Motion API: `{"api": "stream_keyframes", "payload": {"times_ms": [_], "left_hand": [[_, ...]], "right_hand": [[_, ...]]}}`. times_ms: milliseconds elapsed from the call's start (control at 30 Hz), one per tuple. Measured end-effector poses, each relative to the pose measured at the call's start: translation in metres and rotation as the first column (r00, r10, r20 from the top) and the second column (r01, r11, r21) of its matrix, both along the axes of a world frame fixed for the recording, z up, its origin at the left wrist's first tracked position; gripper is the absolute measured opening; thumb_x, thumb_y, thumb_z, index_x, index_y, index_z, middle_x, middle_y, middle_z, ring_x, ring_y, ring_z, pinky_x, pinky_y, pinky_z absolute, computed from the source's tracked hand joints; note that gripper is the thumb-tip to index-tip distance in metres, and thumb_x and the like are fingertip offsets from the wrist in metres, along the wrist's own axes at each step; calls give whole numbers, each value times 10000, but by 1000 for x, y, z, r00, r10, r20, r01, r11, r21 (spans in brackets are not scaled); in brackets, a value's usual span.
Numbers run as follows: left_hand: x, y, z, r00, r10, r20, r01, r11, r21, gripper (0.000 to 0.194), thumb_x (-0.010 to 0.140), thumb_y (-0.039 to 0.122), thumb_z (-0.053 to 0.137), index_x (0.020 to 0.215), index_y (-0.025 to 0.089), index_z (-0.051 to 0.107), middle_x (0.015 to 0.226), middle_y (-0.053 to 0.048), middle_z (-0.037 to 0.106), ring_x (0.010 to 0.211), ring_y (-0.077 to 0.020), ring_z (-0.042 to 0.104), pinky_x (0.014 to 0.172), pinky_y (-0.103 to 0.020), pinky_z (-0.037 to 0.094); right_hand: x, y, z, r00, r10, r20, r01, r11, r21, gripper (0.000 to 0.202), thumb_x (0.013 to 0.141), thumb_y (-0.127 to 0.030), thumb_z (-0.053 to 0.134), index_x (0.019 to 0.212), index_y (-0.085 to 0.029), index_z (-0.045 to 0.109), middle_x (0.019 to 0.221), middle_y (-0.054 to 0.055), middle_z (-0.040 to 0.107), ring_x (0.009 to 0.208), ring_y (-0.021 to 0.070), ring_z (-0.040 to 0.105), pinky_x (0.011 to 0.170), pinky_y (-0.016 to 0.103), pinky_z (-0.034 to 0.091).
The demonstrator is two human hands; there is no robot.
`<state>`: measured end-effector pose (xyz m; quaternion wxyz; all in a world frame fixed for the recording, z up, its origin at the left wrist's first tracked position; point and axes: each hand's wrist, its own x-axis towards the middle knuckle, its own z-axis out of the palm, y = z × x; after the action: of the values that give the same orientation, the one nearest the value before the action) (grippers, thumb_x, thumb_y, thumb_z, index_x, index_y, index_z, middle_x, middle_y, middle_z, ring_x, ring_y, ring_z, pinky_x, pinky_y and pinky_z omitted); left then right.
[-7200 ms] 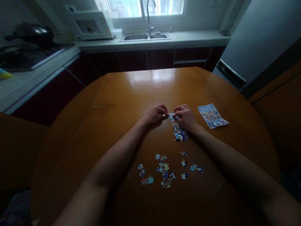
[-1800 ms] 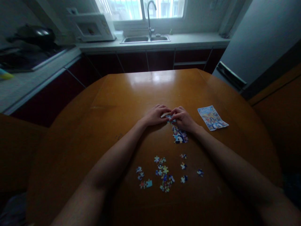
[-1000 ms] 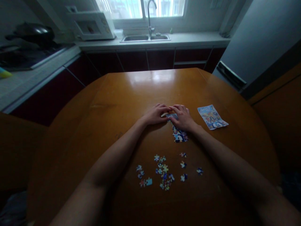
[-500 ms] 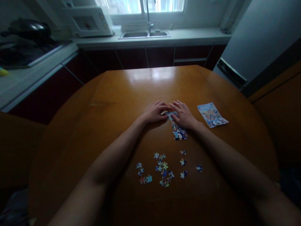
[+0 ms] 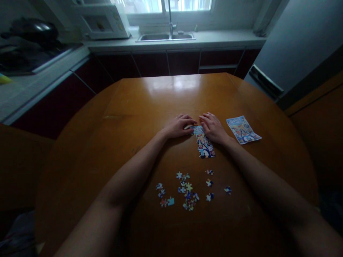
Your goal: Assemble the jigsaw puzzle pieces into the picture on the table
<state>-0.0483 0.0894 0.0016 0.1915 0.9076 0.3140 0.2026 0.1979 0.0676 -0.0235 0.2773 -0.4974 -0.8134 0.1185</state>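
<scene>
A partly joined jigsaw puzzle (image 5: 205, 145) lies flat on the table, a narrow strip with a colourful cartoon picture. At its upper left corner is my left hand (image 5: 180, 127), its thumb and fingers curved around a puzzle piece (image 5: 189, 126) at the top row; the fingers partly hide it. My right hand (image 5: 214, 129) rests along the strip's upper right edge, fingers stretched out and holding nothing. Nearer to me, several loose puzzle pieces (image 5: 189, 187) lie in a cluster, with a few more pieces (image 5: 209, 182) in a column to their right.
A creased picture sheet (image 5: 243, 130) lies right of my right hand. More loose pieces (image 5: 161, 190) are left of the cluster, and a single piece (image 5: 228, 190) lies far right. The wooden table (image 5: 150, 103) has rounded sides. Beyond it are a counter, sink (image 5: 166, 37) and microwave (image 5: 103, 21).
My right hand has slid right, off the top of the puzzle, uncovering its upper part. My left hand stays at the upper left corner. The view has shifted slightly.
</scene>
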Motion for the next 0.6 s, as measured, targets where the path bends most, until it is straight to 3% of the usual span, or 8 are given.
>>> {"api": "stream_keyframes", "payload": {"times_ms": [367, 600], "left_hand": [[0, 0, -4, 1000, 2, 18, -2, 999, 41, 417, 927, 439, 684, 1311, 276, 690, 1240, -72, 660, 1188, -250, 572, 1100, -425, 437], [-1, 2, -6, 1000, -4, 25, 2, 999, 54, 372, 958, 420, 647, 1300, 280, 697, 1217, -72, 669, 1178, -248, 578, 1098, -426, 439]], "right_hand": [[1, -4, 5, 992, 86, 89, -88, 996, 24, 476, 941, -480, 640, 1332, -219, 710, 1492, 144, 578, 1458, 355, 439, 1211, 570, 359], [0, -1, 3, 996, 64, 56, -66, 997, 27, 373, 969, -317, 582, 1306, -242, 725, 1457, 121, 613, 1392, 322, 512, 1182, 557, 400]]}}
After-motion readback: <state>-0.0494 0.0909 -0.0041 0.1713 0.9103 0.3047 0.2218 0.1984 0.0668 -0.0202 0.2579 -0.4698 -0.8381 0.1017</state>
